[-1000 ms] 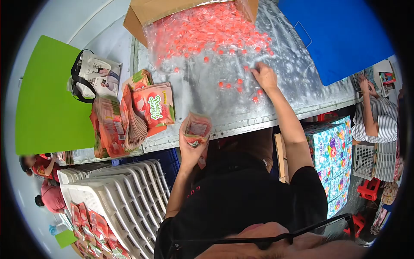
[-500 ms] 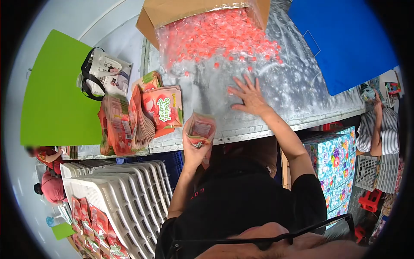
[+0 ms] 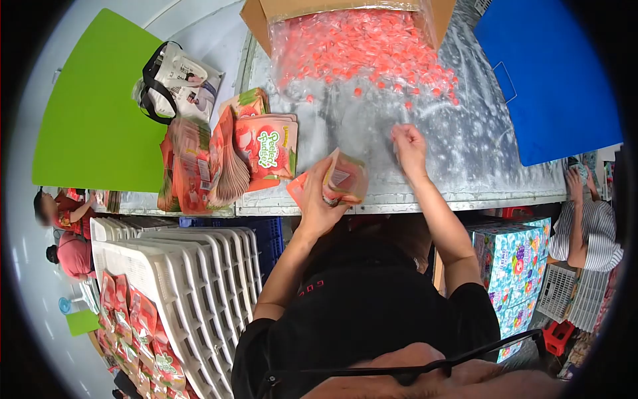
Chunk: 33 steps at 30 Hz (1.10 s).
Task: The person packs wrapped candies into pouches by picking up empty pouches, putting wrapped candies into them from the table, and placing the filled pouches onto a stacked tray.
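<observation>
My left hand (image 3: 323, 207) grips a pink candy pouch (image 3: 347, 178) at the table's front edge, its mouth spread and tilted toward the right. To the right of it, my right hand (image 3: 410, 147) is closed just above the metal tabletop, fingertips pinched on a small pinkish wrapped candy, mostly hidden by the fingers. Beyond the hands, a heap of red wrapped candies (image 3: 362, 50) spills from a plastic-lined cardboard box (image 3: 256, 26), with a few loose ones on the metal. Left of my left hand lie printed pouches (image 3: 269, 149) beside a fanned stack of more pouches (image 3: 226, 169).
A white bag with black straps (image 3: 189, 83) stands by a green board (image 3: 106, 113). A blue panel (image 3: 545, 86) is at the right. Below the table are white crates (image 3: 193, 266) and patterned cartons (image 3: 508, 266). A person in stripes (image 3: 591, 233) works at far right.
My right hand has gone from spread flat to pinched and shifted right, and the loose candy by its fingers has left the tabletop. My left hand has raised and tilted the pouch.
</observation>
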Each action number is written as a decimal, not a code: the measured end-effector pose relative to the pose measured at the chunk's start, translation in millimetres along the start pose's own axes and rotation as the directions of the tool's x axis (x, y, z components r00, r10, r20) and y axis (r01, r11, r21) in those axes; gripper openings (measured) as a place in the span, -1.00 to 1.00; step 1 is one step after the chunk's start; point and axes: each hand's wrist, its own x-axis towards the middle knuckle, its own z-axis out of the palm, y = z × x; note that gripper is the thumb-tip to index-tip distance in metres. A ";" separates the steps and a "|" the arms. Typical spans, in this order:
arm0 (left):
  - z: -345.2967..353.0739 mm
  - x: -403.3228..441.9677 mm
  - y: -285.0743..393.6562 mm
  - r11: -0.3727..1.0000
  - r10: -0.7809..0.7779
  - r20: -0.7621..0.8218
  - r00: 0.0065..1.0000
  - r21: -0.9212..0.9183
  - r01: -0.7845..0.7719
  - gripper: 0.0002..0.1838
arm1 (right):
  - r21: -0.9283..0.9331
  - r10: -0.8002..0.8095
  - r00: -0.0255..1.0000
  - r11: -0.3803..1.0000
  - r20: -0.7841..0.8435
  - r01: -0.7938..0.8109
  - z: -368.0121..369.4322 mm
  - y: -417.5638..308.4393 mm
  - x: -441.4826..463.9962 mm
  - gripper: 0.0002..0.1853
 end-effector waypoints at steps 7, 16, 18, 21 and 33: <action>14.8 12.8 16.8 0.980 0.088 0.019 0.996 0.179 -0.090 0.05 | 0.583 0.052 0.998 0.812 -0.021 -0.030 59.8 -95.9 -38.9 -0.85; 24.5 17.4 10.1 0.996 0.083 -0.066 0.994 0.048 -0.080 0.09 | 0.548 -0.142 0.954 0.836 0.263 -0.026 61.4 -131.2 -57.3 -0.68; 28.9 16.6 5.1 0.997 0.071 -0.076 0.995 0.017 -0.070 0.10 | 0.565 -0.161 0.945 0.824 0.286 -0.030 62.9 -144.2 -62.0 -0.64; 30.6 17.0 3.0 0.983 0.103 -0.089 0.991 -0.140 -0.115 0.13 | 0.594 -0.277 0.917 0.802 0.286 0.057 55.1 -161.7 -61.6 -0.58; 9.7 13.9 26.7 0.876 0.464 -0.324 0.825 0.031 -0.481 0.03 | -0.002 -0.482 0.715 0.828 0.506 0.560 8.5 -108.2 -56.3 -0.42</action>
